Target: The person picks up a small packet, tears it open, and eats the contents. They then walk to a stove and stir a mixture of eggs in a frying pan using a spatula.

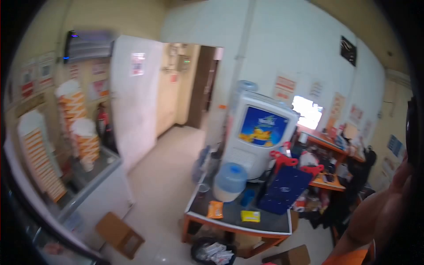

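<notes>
My right arm (375, 216), in an orange sleeve (349, 256), is raised close to the camera at the right edge. My right hand runs into the dark border, so its fingers and anything in them are hidden. My left hand does not show. Ahead stands a dark-topped table (238, 224) with a white drink dispenser (240, 157), a blue-lidded clear jar (229, 183) and a dark blue board (285, 190) with red parts. An orange packet (215, 210) and a yellow packet (250, 216) lie near the table's front edge.
Tall stacks of orange-and-white paper cups (42, 159) stand on a counter (95, 176) at left. A wooden stool (119, 234) and a black bin (198, 251) with wrappers are on the floor. A white door (134, 101) stands beside a doorway. Shelves (327, 141) hold clutter behind the table.
</notes>
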Motion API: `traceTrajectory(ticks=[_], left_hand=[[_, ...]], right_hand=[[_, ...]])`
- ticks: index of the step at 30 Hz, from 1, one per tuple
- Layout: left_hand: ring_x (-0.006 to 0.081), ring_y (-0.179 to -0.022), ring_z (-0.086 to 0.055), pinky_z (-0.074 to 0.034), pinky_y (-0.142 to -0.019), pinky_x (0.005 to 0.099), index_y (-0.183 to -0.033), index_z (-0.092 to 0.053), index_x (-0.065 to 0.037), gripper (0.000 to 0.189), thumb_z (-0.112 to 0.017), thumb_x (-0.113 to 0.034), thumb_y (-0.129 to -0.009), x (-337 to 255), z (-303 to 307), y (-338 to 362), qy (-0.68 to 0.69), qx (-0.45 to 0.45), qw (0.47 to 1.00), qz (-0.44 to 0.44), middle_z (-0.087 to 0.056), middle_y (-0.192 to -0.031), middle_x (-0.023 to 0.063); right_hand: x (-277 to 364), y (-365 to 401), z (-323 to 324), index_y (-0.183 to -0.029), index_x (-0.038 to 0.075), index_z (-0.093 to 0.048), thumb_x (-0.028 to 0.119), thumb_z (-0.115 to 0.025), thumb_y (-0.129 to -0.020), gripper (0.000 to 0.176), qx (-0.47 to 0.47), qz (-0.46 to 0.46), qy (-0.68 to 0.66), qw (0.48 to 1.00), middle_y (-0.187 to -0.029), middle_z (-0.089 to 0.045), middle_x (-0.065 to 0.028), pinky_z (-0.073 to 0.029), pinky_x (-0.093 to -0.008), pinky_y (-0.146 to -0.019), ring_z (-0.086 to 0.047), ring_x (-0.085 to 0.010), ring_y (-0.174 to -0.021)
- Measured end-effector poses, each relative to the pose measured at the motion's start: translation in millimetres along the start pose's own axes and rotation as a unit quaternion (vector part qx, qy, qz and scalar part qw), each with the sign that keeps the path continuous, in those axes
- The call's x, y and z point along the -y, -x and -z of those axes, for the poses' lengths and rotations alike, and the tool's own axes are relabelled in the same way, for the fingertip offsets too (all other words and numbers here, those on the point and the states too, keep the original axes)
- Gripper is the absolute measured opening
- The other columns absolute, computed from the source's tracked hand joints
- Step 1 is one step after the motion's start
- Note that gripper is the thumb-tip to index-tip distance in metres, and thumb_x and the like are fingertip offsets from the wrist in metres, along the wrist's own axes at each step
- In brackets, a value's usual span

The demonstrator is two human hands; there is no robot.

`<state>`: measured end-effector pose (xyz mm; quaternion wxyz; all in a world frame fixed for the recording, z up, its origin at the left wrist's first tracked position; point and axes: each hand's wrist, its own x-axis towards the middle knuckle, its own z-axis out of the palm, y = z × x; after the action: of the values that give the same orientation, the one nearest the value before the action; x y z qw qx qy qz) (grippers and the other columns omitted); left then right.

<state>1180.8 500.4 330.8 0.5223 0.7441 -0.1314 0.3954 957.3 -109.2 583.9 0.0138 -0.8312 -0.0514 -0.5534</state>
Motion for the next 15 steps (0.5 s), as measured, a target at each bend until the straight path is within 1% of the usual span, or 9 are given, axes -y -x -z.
traceTrajectory(ticks=[3,5,7,8,10,12,13,14,15], left_hand=[[0.0247,-0.102,-0.051,-0.04,-0.097,0.0399,-0.126,-0.049,0.0,0.036,-0.044,-0.024,-0.099,38,-24,-40,0.008,0.012,0.999,-0.032,-0.054,-0.12,0.0152],[0.0247,-0.101,-0.051,-0.04,-0.097,0.0399,-0.125,-0.049,0.0,0.036,-0.044,-0.024,-0.099,63,-60,-61,0.03,0.018,0.998,-0.054,-0.054,-0.119,0.0152],[0.0247,-0.101,-0.051,-0.039,-0.097,0.0399,-0.125,-0.049,0.001,0.036,-0.043,-0.024,-0.099,75,-105,-81,0.055,0.032,0.996,-0.058,-0.054,-0.119,0.0152],[0.0231,-0.098,-0.048,-0.038,-0.094,0.0383,-0.124,-0.047,0.0,0.035,-0.044,-0.024,-0.099,82,-139,-82,0.072,0.002,0.997,-0.017,-0.051,-0.115,0.0141],[0.0229,-0.098,-0.05,-0.04,-0.091,0.0379,-0.123,-0.049,0.0,0.035,-0.044,-0.024,-0.099,110,-181,-89,0.16,0.037,0.986,0.006,-0.053,-0.112,0.0142],[0.0228,-0.094,-0.051,-0.042,-0.089,0.0377,-0.122,-0.051,0.001,0.035,-0.046,-0.024,-0.098,144,-226,-96,0.2,0.058,0.978,0.001,-0.055,-0.111,0.0134],[0.0224,-0.092,-0.052,-0.043,-0.087,0.0373,-0.122,-0.051,0.001,0.035,-0.048,-0.023,-0.097,142,-255,-107,0.165,0.057,0.984,-0.018,-0.056,-0.11,0.0133],[0.0221,-0.09,-0.053,-0.044,-0.085,0.0369,-0.122,-0.052,0.001,0.035,-0.05,-0.022,-0.097,129,-271,-109,0.113,0.07,0.991,-0.021,-0.057,-0.109,0.0132],[0.0219,-0.09,-0.054,-0.045,-0.084,0.0367,-0.122,-0.052,0.001,0.034,-0.05,-0.021,-0.096,119,-290,-123,0.154,0.103,0.982,-0.031,-0.057,-0.11,0.0139]], right_hand=[[3,-14,0,-0.12,-0.002,-0.059,0.012,-0.058,-0.092,0.032,0.007,-0.019,0.06,0.998,-0.087,-0.059,-0.0073,-0.048,-0.0317,-0.077,-0.059,-0.0169,-0.075],[8,-26,11,-0.12,-0.002,-0.059,0.012,-0.058,-0.092,0.031,0.02,-0.014,0.112,0.993,-0.087,-0.059,-0.0071,-0.048,-0.0316,-0.077,-0.059,-0.0167,-0.074],[9,-43,4,-0.12,-0.001,-0.059,0.012,-0.058,-0.092,0.031,0.039,-0.024,0.132,0.99,-0.086,-0.058,-0.0069,-0.048,-0.0314,-0.077,-0.059,-0.0165,-0.074],[8,-50,-2,-0.12,-0.001,-0.059,0.012,-0.058,-0.092,0.031,0.041,-0.027,0.14,0.989,-0.086,-0.058,-0.0068,-0.048,-0.0314,-0.077,-0.059,-0.0164,-0.074],[16,-62,-21,-0.12,-0.001,-0.059,0.012,-0.058,-0.092,0.031,0.048,-0.03,0.153,0.987,-0.086,-0.058,-0.0066,-0.048,-0.0312,-0.076,-0.059,-0.0163,-0.073],[24,-65,-43,-0.12,-0.001,-0.059,0.012,-0.058,-0.092,0.031,0.039,-0.026,0.162,0.986,-0.086,-0.058,-0.0064,-0.048,-0.0311,-0.076,-0.059,-0.0161,-0.073],[27,-71,-59,-0.12,-0.001,-0.059,0.012,-0.058,-0.092,0.031,0.041,-0.029,0.158,0.986,-0.085,-0.058,-0.0062,-0.048,-0.031,-0.076,-0.059,-0.016,-0.073],[28,-85,-80,-0.12,-0.001,-0.059,0.012,-0.058,-0.092,0.031,0.051,-0.038,0.139,0.988,-0.085,-0.058,-0.0061,-0.048,-0.0309,-0.076,-0.059,-0.0159,-0.073],[24,-94,-104,-0.12,-0.001,-0.059,0.012,-0.058,-0.092,0.031,0.06,-0.055,0.113,0.99,-0.085,-0.058,-0.006,-0.048,-0.0309,-0.076,-0.059,-0.0158,-0.072]])
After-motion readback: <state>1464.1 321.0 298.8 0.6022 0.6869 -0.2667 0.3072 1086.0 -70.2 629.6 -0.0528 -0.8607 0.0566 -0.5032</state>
